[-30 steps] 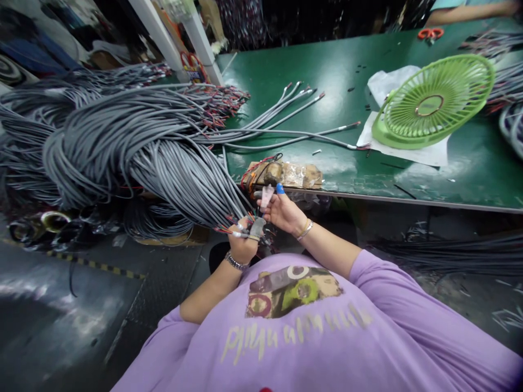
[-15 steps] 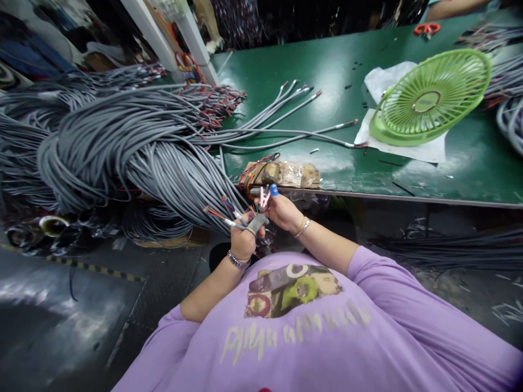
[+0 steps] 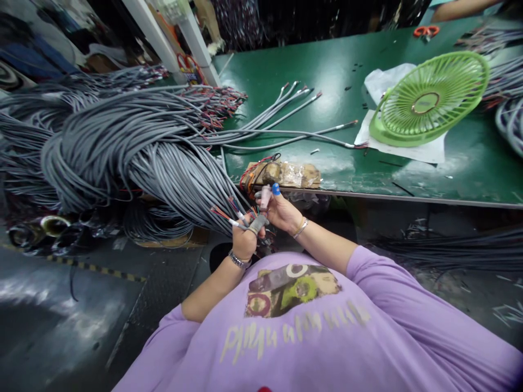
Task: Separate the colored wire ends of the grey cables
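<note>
My left hand [image 3: 244, 239], with a grey cover on the thumb, is closed around the ends of several grey cables [image 3: 237, 222]. Their stripped coloured wires [image 3: 220, 213] fan out past the fingers. Close beside it, my right hand [image 3: 284, 212] is closed on a small pale pink piece [image 3: 265, 197] whose kind I cannot make out. Blue wrapping [image 3: 275, 189] covers a fingertip of that hand. The fingers of both hands almost meet at the table's front edge, and some wires between them are hidden.
A big bundle of grey cables [image 3: 93, 136] lies to the left, with a few cables [image 3: 281, 133] stretching over the green table [image 3: 327, 71]. A taped block [image 3: 294, 174] sits at the front edge. Right are a green fan [image 3: 429, 103] and orange-handled scissors [image 3: 426, 32]. Someone's arm [image 3: 463, 9] shows behind.
The pale pink piece, which showed two spread prongs, now looks like one solid block. Both hands have stayed nearly in place, the left shifting slightly right with the cables.
</note>
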{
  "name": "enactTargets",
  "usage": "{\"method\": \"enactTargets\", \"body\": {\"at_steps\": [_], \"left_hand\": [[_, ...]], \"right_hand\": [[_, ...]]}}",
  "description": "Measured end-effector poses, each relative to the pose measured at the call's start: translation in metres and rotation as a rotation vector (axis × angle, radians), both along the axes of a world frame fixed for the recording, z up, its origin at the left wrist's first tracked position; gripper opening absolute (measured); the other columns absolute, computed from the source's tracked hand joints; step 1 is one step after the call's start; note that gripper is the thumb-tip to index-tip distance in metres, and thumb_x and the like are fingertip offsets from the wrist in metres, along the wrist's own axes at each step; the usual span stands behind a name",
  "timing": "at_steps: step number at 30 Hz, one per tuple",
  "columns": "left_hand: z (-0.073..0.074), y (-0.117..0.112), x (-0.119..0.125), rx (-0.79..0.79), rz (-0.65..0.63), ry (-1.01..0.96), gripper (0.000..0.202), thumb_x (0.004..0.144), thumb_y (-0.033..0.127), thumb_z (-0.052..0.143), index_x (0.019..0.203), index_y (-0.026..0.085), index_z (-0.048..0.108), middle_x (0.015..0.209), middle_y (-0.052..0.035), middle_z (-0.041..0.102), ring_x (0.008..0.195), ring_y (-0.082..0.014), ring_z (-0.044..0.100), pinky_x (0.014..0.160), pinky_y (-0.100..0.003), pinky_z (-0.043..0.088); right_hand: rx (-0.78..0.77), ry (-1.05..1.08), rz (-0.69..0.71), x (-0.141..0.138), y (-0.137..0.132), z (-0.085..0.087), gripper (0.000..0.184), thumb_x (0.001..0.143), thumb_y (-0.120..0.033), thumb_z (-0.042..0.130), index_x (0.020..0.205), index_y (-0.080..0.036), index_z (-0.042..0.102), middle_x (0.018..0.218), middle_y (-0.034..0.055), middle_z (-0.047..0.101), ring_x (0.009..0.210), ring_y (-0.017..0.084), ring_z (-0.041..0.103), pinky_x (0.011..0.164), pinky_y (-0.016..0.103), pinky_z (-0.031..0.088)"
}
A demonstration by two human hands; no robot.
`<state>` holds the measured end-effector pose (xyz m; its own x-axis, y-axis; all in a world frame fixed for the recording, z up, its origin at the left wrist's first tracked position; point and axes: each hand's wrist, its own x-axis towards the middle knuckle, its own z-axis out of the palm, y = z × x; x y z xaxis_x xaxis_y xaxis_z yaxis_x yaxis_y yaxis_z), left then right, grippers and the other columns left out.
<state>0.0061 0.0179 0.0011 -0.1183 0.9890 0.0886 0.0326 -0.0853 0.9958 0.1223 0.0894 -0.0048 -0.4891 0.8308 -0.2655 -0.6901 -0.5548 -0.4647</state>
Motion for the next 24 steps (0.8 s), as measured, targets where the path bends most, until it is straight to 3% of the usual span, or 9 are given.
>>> {"method": "enactTargets", "body": {"at_steps": [7,12,14,18,24], "left_hand": [[-0.007,-0.008,-0.013,0.004,-0.041,0.053,0.035,0.081,0.04,0.068,0.056,0.016,0.062,0.047,0.001,0.058,0.043,-0.0082,0.05,0.045,-0.021,0.039],[-0.001,-0.007,-0.018,-0.032,-0.327,0.028,0.039,0.083,0.052,0.064,0.085,0.015,0.074,0.068,-0.0063,0.071,0.058,-0.0138,0.063,0.054,-0.024,0.047],[0.003,-0.007,-0.018,-0.005,-0.38,-0.006,0.044,0.085,0.055,0.06,0.093,0.015,0.075,0.08,-0.0097,0.074,0.067,-0.0161,0.066,0.059,-0.026,0.05],[0.011,-0.011,-0.016,0.071,-0.283,-0.071,0.045,0.087,0.055,0.058,0.093,0.015,0.075,0.087,-0.0114,0.075,0.074,-0.0176,0.068,0.067,-0.028,0.052],[0.023,-0.025,-0.012,0.072,-0.172,-0.031,0.041,0.086,0.054,0.06,0.09,0.016,0.074,0.075,-0.0068,0.073,0.068,-0.0163,0.067,0.065,-0.028,0.053]], "right_hand": [[-0.011,-0.039,0.04,0.024,-0.007,-0.008,0.052,0.083,-0.07,0.053,0.084,-0.019,0.064,0.076,0.0011,0.066,0.061,0.009,0.055,0.054,0.02,0.043],[0.03,-0.138,0.01,0.045,-0.013,-0.011,0.041,0.082,-0.059,0.064,0.081,-0.018,0.065,0.075,-0.0003,0.065,0.059,0.007,0.053,0.054,0.019,0.042],[0.082,-0.183,-0.01,0.052,-0.016,-0.01,0.036,0.08,-0.055,0.068,0.084,-0.019,0.066,0.075,-0.0009,0.064,0.059,0.007,0.052,0.055,0.019,0.042],[0.238,-0.271,-0.057,0.062,-0.025,-0.007,0.036,0.075,-0.051,0.074,0.091,-0.019,0.069,0.078,-0.0005,0.063,0.062,0.008,0.052,0.055,0.02,0.043],[0.435,-0.4,-0.1,0.064,-0.047,0.001,0.032,0.074,-0.049,0.074,0.087,-0.02,0.07,0.076,0.0005,0.063,0.061,0.009,0.049,0.056,0.022,0.041]]}}
